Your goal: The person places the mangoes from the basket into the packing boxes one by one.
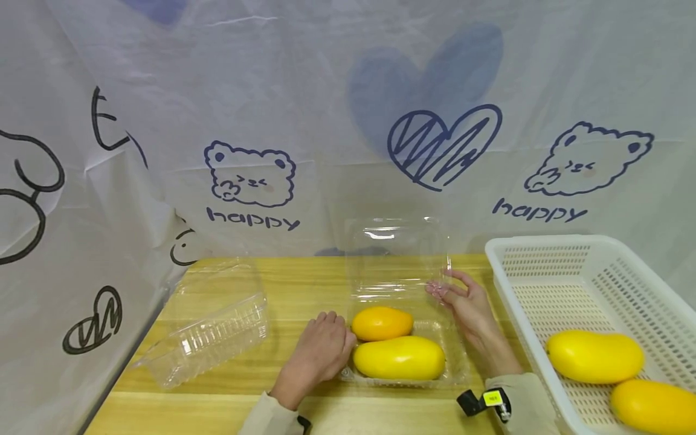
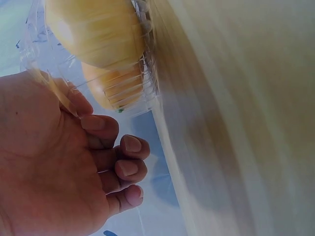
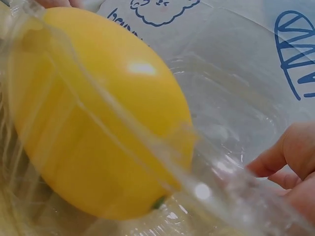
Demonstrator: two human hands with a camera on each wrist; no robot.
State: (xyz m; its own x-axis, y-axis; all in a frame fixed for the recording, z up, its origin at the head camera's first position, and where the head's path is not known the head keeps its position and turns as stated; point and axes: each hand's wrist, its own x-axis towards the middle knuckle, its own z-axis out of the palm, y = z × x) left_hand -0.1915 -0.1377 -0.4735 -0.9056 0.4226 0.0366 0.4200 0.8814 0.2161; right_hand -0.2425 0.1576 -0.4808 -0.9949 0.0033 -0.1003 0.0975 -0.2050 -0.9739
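A clear plastic clamshell box (image 1: 457,368) stands on the table with its lid (image 1: 399,257) raised at the back. Inside lie two mangoes, a smaller orange-yellow mango (image 1: 382,323) behind a larger yellow mango (image 1: 399,357); the larger one fills much of the right wrist view. My left hand (image 1: 324,345) is at the box's left side, and in the left wrist view its thumb and forefinger pinch the plastic rim (image 2: 64,96) while the other fingers curl loosely. With thumb and fingers, my right hand (image 1: 472,311) pinches the lid's right edge, low down near the hinge.
At the left, another clear plastic box (image 1: 217,332) stands with its lid up. A white perforated basket (image 1: 516,302) on the right holds a yellow mango (image 1: 595,356) and an orange-yellow mango (image 1: 655,405). Behind the wooden table (image 1: 304,290) hangs a printed white cloth (image 1: 326,109).
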